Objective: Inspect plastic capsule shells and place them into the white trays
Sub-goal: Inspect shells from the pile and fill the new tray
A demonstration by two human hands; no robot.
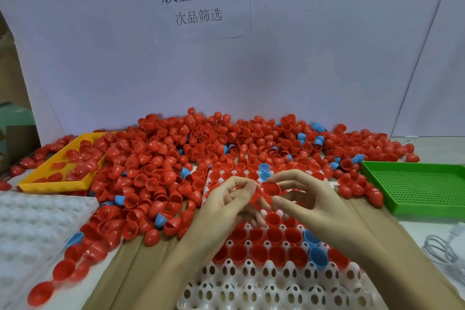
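A big heap of red capsule shells point(201, 148), with a few blue ones mixed in, covers the back of the table. In front of me lies a white tray point(251, 284) with holes; many of its cups hold red shells and two blue ones. Above this tray my left hand point(226, 201) and my right hand point(307, 199) meet. Together they pinch a red shell point(270, 188), its open side toward me. A second red piece sits just below it between the fingers; I cannot tell which hand holds that piece.
A yellow tray point(57, 183) at the left holds several red shells. A second white tray point(30, 224) lies at the near left. A green perforated tray point(415, 183) stands at the right, with a white cable point(442, 251) in front of it. A white wall with a paper sign stands behind.
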